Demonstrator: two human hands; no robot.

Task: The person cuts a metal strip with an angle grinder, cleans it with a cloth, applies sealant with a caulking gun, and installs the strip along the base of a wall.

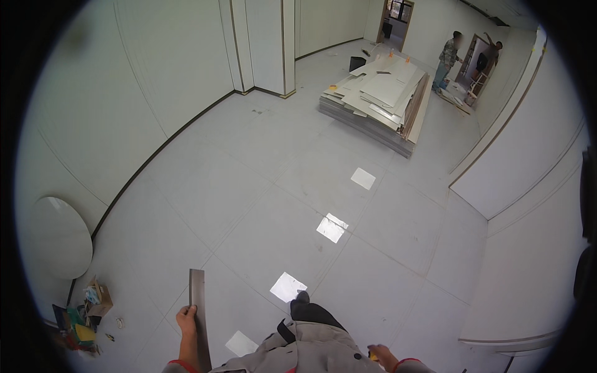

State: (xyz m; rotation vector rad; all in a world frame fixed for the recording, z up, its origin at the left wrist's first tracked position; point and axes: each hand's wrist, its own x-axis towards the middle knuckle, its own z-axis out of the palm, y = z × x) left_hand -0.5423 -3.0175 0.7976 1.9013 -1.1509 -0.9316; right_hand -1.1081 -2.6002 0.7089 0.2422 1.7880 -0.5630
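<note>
The left hand (186, 319) holds a strip (197, 287) that could slip from one-handed grip; the right hand (384, 357) holds a yellow thing (372, 356).

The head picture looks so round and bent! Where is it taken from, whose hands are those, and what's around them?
There is no robot here. A person wears a wide fisheye camera on their head, looking down; its lens bends straight edges. The hands are that person's own: the left hand grips a long, flat strip, and the right hand holds a yellow thing, mostly hidden.

On the grey floor ahead lies a stack of panels; at lower left is a carton among clutter. The bright patches look like reflected light. Two other people are at the far end.
</note>
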